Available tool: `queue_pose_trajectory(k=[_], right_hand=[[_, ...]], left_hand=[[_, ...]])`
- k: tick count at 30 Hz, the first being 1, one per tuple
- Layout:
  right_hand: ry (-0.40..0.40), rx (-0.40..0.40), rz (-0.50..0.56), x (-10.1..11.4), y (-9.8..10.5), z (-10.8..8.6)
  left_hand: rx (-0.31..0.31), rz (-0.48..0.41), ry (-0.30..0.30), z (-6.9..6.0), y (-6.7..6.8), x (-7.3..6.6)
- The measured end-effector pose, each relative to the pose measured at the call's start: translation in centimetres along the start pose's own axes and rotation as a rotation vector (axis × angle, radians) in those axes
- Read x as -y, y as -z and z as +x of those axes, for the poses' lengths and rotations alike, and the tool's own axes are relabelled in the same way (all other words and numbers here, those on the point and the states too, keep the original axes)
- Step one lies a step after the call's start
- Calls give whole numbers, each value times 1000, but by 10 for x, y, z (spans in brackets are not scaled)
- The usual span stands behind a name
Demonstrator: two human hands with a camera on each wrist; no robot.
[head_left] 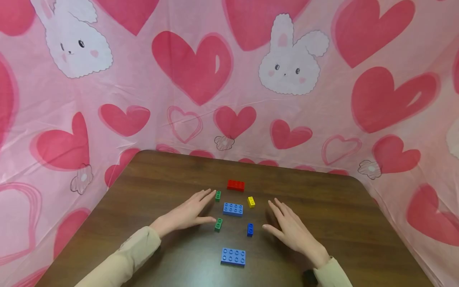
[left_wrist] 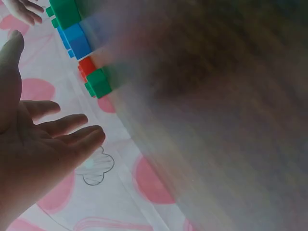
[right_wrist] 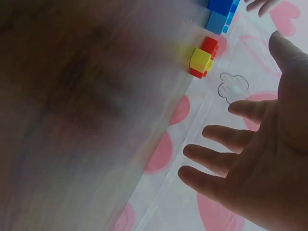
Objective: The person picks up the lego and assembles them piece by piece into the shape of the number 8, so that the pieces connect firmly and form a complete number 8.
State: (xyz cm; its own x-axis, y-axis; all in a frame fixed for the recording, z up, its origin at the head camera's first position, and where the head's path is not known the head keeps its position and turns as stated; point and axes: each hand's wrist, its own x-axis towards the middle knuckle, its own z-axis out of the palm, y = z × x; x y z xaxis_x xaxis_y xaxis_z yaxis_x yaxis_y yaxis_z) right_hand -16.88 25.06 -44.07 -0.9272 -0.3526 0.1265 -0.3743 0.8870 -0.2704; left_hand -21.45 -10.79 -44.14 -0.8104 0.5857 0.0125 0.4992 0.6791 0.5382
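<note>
With the far blue brick (head_left: 233,209) as clock centre: red brick (head_left: 235,185) at twelve, yellow brick (head_left: 251,202) just past two, small blue brick (head_left: 250,230) between four and five, near blue brick (head_left: 233,257) at six, near green brick (head_left: 218,225) between seven and eight, far green brick (head_left: 218,195) at ten. Far edge of the table (head_left: 315,191) at twelve, beyond the red brick, with heart-print cloth (head_left: 195,67) behind; side edges towards nine and three, well apart from every brick. Narrow gaps among the bricks, broad free room outward past both hands. Left hand (head_left: 186,214) at nine: fingers straight, thumb spread wide, gripping nothing; fingertips just beside the far green brick, thumb tip just beside the near green brick, contact hard to tell from above. Right hand (head_left: 292,229) between three and four: fingers extended and slightly parted, thumb pointing towards the small blue brick, gripping nothing, apart from all bricks.
</note>
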Motion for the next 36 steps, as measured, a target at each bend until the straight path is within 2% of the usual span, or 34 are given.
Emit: queue_pose_trajectory(k=[8,12,22,29,36], right_hand=[[20,25,16,4,-2,-9],[-2,53,44,7,-3,-12],[-77,158,160,15,-5,-17],[-71,183,175,20,-4,-22],[-44,195,183,24,-4,-26]], left_hand=[[-3,39,-54,-4,-5,-2],[-11,60,-75,-4,-8,-1],[15,45,-67,-4,-10,-4],[39,49,-69,-3,-13,-7],[35,72,-94,-3,-15,-8]])
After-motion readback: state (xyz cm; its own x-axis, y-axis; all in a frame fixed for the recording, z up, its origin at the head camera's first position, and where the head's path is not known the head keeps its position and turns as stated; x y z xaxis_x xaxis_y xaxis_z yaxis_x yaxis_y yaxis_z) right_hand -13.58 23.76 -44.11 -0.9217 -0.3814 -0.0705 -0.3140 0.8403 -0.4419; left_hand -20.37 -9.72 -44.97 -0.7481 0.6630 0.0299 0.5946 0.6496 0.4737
